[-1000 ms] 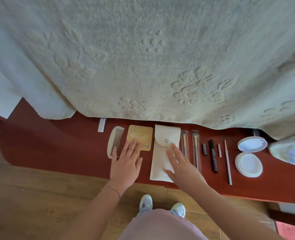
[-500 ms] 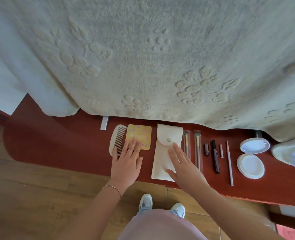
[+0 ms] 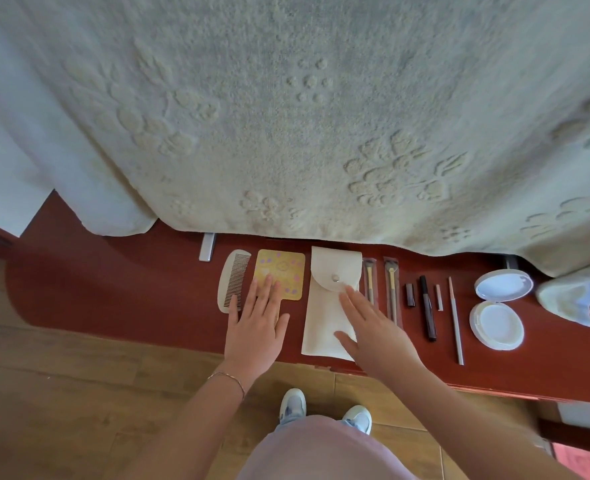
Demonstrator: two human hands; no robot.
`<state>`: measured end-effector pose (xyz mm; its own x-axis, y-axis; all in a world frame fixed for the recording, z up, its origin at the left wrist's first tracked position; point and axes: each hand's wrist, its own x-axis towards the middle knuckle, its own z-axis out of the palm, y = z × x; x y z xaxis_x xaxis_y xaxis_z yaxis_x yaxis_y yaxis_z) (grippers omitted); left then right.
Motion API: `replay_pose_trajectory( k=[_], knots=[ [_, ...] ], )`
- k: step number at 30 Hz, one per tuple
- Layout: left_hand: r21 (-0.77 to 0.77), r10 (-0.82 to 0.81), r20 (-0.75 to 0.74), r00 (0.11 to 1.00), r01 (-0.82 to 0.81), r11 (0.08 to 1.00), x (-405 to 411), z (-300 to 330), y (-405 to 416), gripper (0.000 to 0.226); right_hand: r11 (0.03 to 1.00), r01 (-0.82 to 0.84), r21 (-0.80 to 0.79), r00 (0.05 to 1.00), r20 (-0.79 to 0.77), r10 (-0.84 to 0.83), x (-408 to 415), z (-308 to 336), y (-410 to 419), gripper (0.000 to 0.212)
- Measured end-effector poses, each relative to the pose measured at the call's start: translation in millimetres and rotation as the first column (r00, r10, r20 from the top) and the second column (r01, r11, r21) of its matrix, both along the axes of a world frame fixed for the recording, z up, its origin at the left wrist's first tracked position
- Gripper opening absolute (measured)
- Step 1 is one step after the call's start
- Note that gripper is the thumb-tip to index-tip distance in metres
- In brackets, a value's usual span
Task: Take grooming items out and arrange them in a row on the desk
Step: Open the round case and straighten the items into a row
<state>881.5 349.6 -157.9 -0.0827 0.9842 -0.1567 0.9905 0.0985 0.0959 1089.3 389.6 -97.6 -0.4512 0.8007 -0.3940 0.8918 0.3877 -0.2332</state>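
Note:
Grooming items lie in a row on the red-brown desk (image 3: pixel 120 292). From the left: a cream comb (image 3: pixel 232 278), a yellow hand mirror (image 3: pixel 281 270), a white snap pouch (image 3: pixel 331 303), two wrapped brushes (image 3: pixel 390 289), a dark cap (image 3: pixel 410 294), a dark pen-like stick (image 3: pixel 428 308), a small pale tube (image 3: pixel 439 297), a thin pencil (image 3: pixel 455 320) and an open white compact (image 3: pixel 498 306). My left hand (image 3: pixel 255 329) lies flat with fingers apart on the mirror's lower part. My right hand (image 3: pixel 373 329) rests flat on the pouch's right side, holding nothing.
A thick cream embossed cloth (image 3: pixel 304 116) hangs over the back of the desk and hides its far part. A white strip (image 3: pixel 207 246) pokes out under the cloth. A crumpled cloth (image 3: pixel 570 299) lies at the right. Wooden floor and my shoes (image 3: pixel 324 410) show below the desk's front edge.
Both hands stay flat on the mirror and the pouch, almost unmoved. Only the view has shifted slightly.

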Motion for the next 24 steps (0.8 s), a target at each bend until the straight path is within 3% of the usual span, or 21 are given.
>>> replay_pose_trajectory(
  k=[4,12,18,24],
  knots=[
    [0.074,0.004,-0.029,1.000,-0.001,0.997,-3,21,4,0.062,0.988,0.062,0.144,0.998,-0.006,-0.062,17,22,8,0.058],
    [0.125,-0.122,-0.108,0.987,0.136,0.983,-12,75,45,0.064,0.955,0.161,0.251,0.984,0.028,-0.174,31,54,31,0.057],
    [0.119,-0.202,-0.080,0.976,0.211,0.970,-10,89,53,0.060,0.958,0.216,0.191,0.972,0.055,-0.230,28,61,35,0.056],
    [0.172,-0.168,-0.056,0.984,0.175,0.969,-16,94,42,0.067,0.961,0.212,0.176,0.973,0.056,-0.225,27,60,16,0.058]
  ],
)
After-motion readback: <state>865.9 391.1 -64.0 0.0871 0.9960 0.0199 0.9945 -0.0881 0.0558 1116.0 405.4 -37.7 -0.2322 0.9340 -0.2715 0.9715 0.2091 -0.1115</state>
